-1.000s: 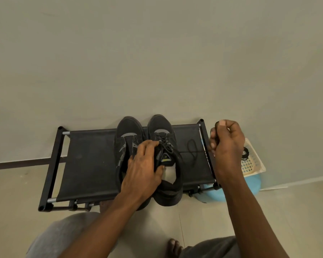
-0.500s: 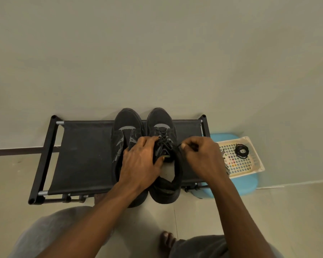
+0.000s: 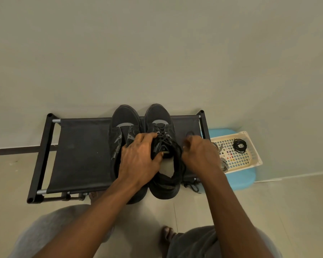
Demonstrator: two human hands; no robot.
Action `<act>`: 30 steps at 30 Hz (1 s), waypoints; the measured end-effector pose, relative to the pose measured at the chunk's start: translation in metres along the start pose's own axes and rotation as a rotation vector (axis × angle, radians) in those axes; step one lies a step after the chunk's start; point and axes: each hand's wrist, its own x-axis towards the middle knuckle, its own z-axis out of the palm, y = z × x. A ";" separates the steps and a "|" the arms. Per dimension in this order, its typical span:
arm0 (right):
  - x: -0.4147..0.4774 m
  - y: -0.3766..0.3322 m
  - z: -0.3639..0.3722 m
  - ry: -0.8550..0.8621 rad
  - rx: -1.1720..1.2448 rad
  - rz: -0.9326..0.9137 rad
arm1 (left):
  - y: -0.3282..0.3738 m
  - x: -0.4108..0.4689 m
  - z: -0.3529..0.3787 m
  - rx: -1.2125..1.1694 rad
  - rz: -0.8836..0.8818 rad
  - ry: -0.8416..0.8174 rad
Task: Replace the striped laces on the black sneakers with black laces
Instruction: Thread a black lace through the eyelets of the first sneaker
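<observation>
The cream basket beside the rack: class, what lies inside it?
Inside the cream basket lie a coiled black lace and a striped lace along its left side. The right hand covers part of that left edge.

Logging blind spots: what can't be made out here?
Head view: right hand is motion-blurred; whether it pinches the black lace is unclear.
Head view: left hand, gripping the right sneaker, covers the eyelets of the left sneaker.
Head view: right forearm hides part of the striped lace by the basket.

Black rack (image 3: 78, 155) against the wall (image 3: 157, 53), cream basket (image 3: 254, 151) on blue stool (image 3: 241, 180) off its right end, tiled floor (image 3: 287, 211)
</observation>
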 end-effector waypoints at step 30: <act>0.012 -0.011 -0.016 0.103 1.048 -0.010 | 0.006 0.004 -0.017 -0.038 -0.030 -0.180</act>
